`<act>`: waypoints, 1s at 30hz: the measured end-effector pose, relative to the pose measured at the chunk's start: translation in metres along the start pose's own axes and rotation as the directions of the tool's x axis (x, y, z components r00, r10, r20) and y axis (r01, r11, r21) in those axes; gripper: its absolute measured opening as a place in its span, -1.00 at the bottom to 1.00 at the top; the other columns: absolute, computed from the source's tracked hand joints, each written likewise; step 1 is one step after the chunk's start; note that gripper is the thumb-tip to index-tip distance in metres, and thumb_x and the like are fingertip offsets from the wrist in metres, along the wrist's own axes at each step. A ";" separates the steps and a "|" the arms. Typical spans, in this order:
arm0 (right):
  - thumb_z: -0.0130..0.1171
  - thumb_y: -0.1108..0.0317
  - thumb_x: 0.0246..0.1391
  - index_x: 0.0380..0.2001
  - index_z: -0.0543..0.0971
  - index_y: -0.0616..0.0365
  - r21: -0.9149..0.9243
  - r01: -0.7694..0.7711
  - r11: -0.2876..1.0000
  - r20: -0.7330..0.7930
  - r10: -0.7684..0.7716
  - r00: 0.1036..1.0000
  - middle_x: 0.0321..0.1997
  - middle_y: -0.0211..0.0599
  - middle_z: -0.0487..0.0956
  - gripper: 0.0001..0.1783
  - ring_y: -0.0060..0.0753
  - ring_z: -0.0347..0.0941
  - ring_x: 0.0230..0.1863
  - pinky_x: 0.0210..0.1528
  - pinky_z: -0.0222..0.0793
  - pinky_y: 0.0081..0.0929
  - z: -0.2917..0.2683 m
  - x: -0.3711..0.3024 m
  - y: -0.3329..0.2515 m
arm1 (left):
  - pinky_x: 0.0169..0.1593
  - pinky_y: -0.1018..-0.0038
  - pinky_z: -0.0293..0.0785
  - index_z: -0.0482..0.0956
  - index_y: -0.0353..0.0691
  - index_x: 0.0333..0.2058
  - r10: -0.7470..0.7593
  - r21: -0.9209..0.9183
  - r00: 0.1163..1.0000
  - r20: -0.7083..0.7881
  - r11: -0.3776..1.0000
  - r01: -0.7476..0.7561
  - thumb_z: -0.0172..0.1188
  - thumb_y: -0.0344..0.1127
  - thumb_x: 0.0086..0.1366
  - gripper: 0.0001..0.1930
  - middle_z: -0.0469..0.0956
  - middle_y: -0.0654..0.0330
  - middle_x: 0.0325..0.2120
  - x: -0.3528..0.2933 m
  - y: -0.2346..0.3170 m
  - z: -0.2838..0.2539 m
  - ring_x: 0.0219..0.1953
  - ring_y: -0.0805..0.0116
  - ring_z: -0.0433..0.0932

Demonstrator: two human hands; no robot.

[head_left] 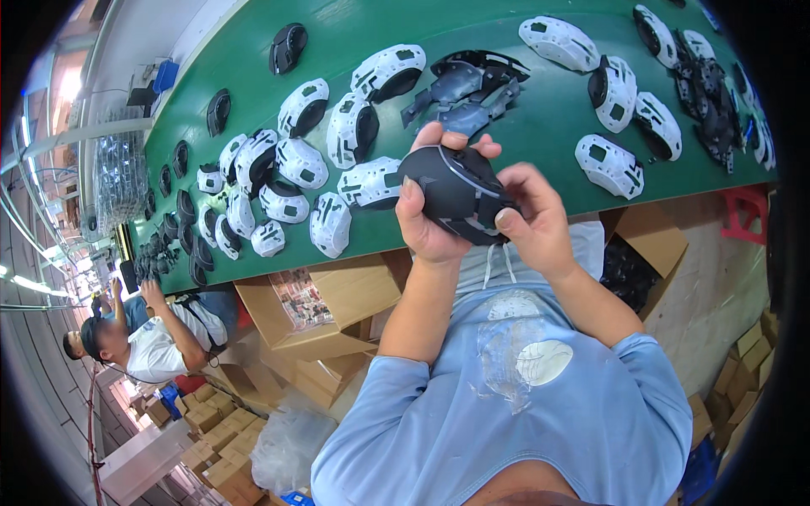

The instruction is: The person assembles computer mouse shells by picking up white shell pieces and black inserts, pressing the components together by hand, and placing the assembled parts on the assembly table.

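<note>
Both hands close around one black computer mouse (458, 192), held up in the air just above the near edge of the green worktop (540, 126). The left hand (430, 215) cups it from below and the side, thumb pressed on its top; the right hand (533, 215) pinches its near end, thumb on the shell, wrist bent inward. Forearms rise from the light blue shirt. The mouse looks closed up and whole, so this one seems nearly finished. Plenty is left: white-and-black mouse shells (304, 164) lie scattered across the worktop, with dark grey shell parts (468, 84) just beyond the hands. Open cardboard boxes (337, 295) sit below the worktop edge.
</note>
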State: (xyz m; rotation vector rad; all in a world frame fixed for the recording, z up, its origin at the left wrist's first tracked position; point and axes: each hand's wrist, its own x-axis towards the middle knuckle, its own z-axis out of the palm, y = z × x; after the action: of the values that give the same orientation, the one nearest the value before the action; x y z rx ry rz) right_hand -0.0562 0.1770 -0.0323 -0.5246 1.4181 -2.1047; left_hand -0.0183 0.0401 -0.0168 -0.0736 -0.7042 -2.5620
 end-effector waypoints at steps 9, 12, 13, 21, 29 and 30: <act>0.39 0.20 0.14 -0.05 0.47 0.20 0.360 -0.304 0.882 0.208 0.242 0.948 -0.11 -0.48 0.51 -0.56 -0.69 0.43 -0.22 -0.26 0.39 -0.67 -0.009 -0.002 0.009 | 0.11 0.06 0.50 0.34 -0.22 0.17 -0.097 -0.092 0.993 0.062 0.990 0.102 0.17 0.03 0.24 -0.38 0.47 0.09 -0.02 0.001 -0.002 -0.006 0.04 -0.03 0.52; 0.43 0.21 0.09 -0.04 0.46 0.20 0.216 -0.169 0.961 0.135 0.143 0.981 -0.16 -0.48 0.52 -0.51 -0.67 0.45 -0.24 -0.28 0.40 -0.68 -0.003 -0.002 0.014 | 0.09 0.07 0.50 0.36 -0.25 0.13 -0.078 -0.014 0.997 -0.027 0.997 0.077 0.17 -0.01 0.23 -0.41 0.47 0.07 -0.04 0.002 -0.003 -0.002 0.00 -0.03 0.53; 0.45 0.21 0.05 -0.04 0.46 0.21 0.104 -0.020 0.994 0.060 0.014 0.998 -0.19 -0.48 0.53 -0.49 -0.66 0.46 -0.26 -0.27 0.40 -0.68 0.000 -0.002 0.015 | 0.09 0.06 0.50 0.36 -0.27 0.11 -0.049 0.046 0.994 -0.097 0.997 0.054 0.17 -0.02 0.23 -0.42 0.47 0.06 -0.06 0.003 -0.004 -0.001 -0.02 -0.02 0.54; 0.51 0.30 -0.05 0.01 0.49 0.26 -0.034 -0.028 0.999 0.103 0.032 0.994 -0.10 -0.39 0.55 -0.42 -0.63 0.47 -0.08 -0.16 0.49 -0.61 -0.003 0.003 0.020 | 0.10 0.07 0.48 0.35 -0.28 0.09 0.117 0.267 0.989 -0.087 0.960 -0.090 0.12 -0.04 0.24 -0.46 0.44 0.03 -0.06 -0.006 0.001 0.006 -0.02 -0.02 0.52; 0.46 0.38 0.04 0.08 0.51 0.30 0.259 -0.167 0.951 0.117 0.141 0.983 0.03 -0.31 0.55 -0.45 -0.56 0.48 0.00 -0.02 0.50 -0.55 0.008 -0.005 0.015 | 0.15 0.06 0.43 0.33 -0.21 0.10 0.135 0.119 0.982 -0.130 0.986 -0.119 0.10 -0.02 0.26 -0.47 0.44 0.09 -0.04 0.003 -0.006 0.009 0.04 0.00 0.48; 0.45 0.37 0.06 0.06 0.52 0.30 0.263 -0.265 0.928 0.135 0.237 0.962 0.04 -0.32 0.55 -0.48 -0.56 0.48 0.00 0.02 0.48 -0.53 0.004 -0.008 0.023 | 0.15 0.05 0.43 0.33 -0.20 0.10 0.117 0.099 0.985 -0.128 0.990 -0.105 0.10 -0.02 0.25 -0.47 0.44 0.09 -0.04 0.002 -0.006 0.009 0.04 -0.02 0.49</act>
State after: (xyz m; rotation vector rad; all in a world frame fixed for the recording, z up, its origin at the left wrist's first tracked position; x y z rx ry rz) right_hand -0.0429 0.1726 -0.0521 -0.3130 1.0468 -1.9943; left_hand -0.0236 0.0482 -0.0119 0.0857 -0.7440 -2.3994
